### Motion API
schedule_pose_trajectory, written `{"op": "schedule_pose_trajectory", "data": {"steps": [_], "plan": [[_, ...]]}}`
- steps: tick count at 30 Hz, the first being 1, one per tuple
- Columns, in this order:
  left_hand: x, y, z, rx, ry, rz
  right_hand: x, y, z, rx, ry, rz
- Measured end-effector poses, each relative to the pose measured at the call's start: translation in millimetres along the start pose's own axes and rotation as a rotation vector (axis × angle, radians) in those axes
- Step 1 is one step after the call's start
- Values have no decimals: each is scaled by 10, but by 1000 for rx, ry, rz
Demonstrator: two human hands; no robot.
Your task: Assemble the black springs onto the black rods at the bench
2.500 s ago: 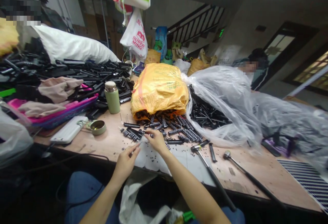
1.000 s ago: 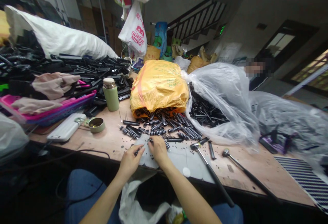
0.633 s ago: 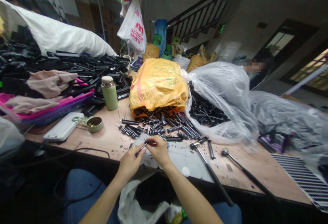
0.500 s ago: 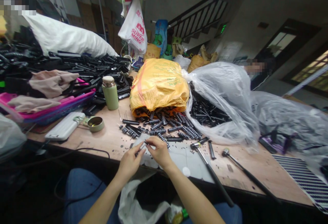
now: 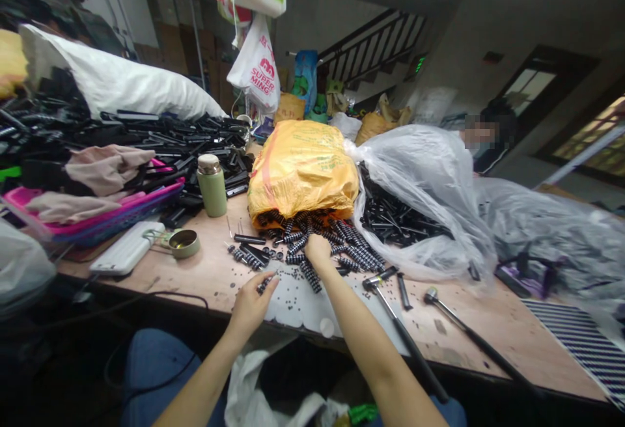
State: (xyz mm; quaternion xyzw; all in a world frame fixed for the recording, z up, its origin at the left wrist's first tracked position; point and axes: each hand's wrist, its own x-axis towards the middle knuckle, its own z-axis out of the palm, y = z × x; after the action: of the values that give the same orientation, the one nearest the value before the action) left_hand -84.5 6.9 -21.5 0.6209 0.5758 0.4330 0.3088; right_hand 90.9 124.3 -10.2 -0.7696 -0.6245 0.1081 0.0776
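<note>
My left hand (image 5: 251, 302) is near the table's front edge, its fingers pinched round a small dark ribbed part (image 5: 266, 282) above a white sheet (image 5: 303, 303) dotted with tiny black beads. My right hand (image 5: 317, 249) reaches forward into the heap of black ribbed cylinders (image 5: 336, 238) that spills from the yellow bag (image 5: 303, 170). Its fingers are curled down among the cylinders and mostly hidden behind the back of the hand.
Two hammers (image 5: 390, 310) (image 5: 469, 336) lie right of my arm. A clear bag of black parts (image 5: 415, 206) sits behind them. Left stand a green flask (image 5: 212, 185), a small tin (image 5: 185, 243), a white power bank (image 5: 127, 248) and a pink tray (image 5: 97, 209). Another person (image 5: 488, 134) sits far right.
My right hand left the small part that both hands held and moved forward to the cylinder heap. The left hand stayed near the white sheet with the part.
</note>
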Motion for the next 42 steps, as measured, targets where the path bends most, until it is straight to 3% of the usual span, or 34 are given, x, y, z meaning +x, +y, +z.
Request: {"op": "schedule_pose_trajectory", "data": {"steps": [5, 11, 14, 20, 24, 28, 31, 36, 39, 42], "plan": [[13, 7, 29, -24, -17, -1, -41, 100, 43, 68, -38, -42], [-4, 37, 29, 13, -28, 9, -55, 149, -116, 362, -41, -45], [-8, 39, -1, 16, -26, 32, -231, 93, -146, 596, -59, -79], [-33, 53, -6, 18, -34, 97, -790, -112, -10, 1060, -291, -171], [-44, 61, -16, 53, -44, 92, -900, -179, 10, 1216, -336, -194], [-59, 36, -53, 88, -55, 75, -941, -160, -1, 1190, -303, -274], [-65, -1, -77, 102, -35, 30, -947, -162, 2, 1052, -248, -392], [-26, -84, -81, 33, 0, 8, -673, -306, 92, 774, -46, -488], [11, -128, -86, 36, 53, -5, -491, -383, 155, 693, 14, -499], [31, -141, -94, 41, 51, -7, -497, -385, 187, 677, 61, -525]]}}
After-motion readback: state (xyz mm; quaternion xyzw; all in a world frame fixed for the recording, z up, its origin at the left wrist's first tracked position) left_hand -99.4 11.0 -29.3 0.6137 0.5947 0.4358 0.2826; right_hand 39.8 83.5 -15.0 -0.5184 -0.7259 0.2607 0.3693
